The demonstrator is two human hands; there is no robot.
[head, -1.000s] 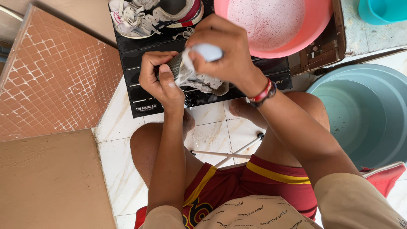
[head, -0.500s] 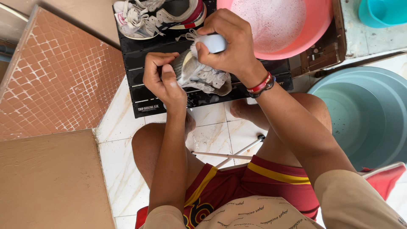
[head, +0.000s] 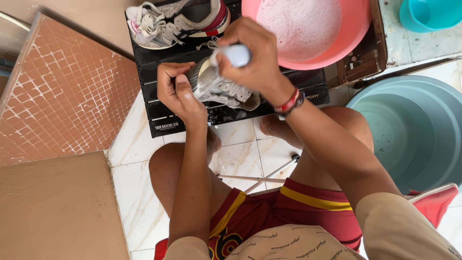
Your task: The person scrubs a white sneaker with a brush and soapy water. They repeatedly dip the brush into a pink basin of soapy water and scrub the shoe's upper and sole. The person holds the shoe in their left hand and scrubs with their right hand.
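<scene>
My left hand (head: 177, 92) grips the heel end of a wet grey sneaker (head: 226, 90), which rests over a black slatted folding table (head: 159, 115). My right hand (head: 252, 55) is closed around a brush with a pale blue handle (head: 237, 54), pressed down on the sneaker's upper; its bristles are hidden under my fingers. A red band and a dark bracelet circle my right wrist (head: 290, 103). The second sneaker (head: 178, 21), white and grey with red trim and loose laces, lies on the far side of the table.
A pink basin (head: 356, 29) of foamy water sits at the table's far right. A large grey-green bucket (head: 409, 130) stands to my right, and a teal tub (head: 428, 13) at the top right. Red tiled step (head: 62, 96) to the left; white floor tiles below.
My right hand with the brush has shifted slightly across the sneaker's upper. My left hand keeps its grip and the sneaker stays in place on the table.
</scene>
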